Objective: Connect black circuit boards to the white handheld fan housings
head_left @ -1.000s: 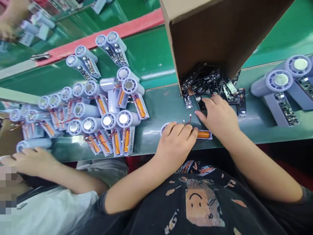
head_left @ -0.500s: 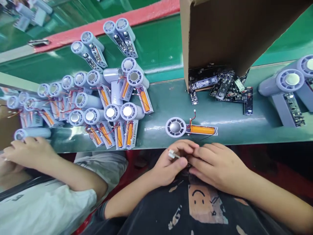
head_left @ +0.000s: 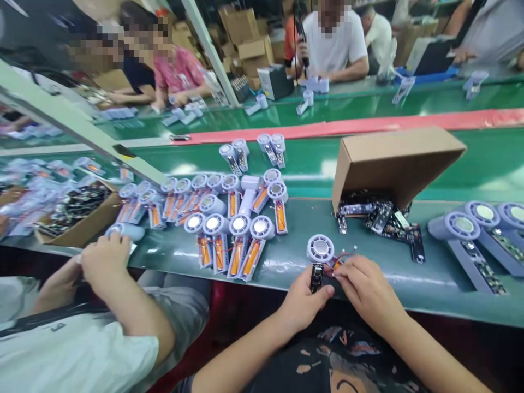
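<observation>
A black circuit board (head_left: 316,277) is pinched upright in the left hand (head_left: 303,301), thumb pressed against fingers. The right hand (head_left: 368,289) is closed on red wires (head_left: 343,255) beside a fan head (head_left: 320,249). Both hands have been brought forward over the green belt (head_left: 278,262). A cardboard box (head_left: 393,161) is tilted beyond.

Fan housing (head_left: 320,249) matt plastic; circuit board (head_left: 316,277) glossy; carton (head_left: 393,158) rough cardboard.

Wire connector (head_left: 337,263) seemingly hidden behind fingers (head_left: 346,271)
</observation>
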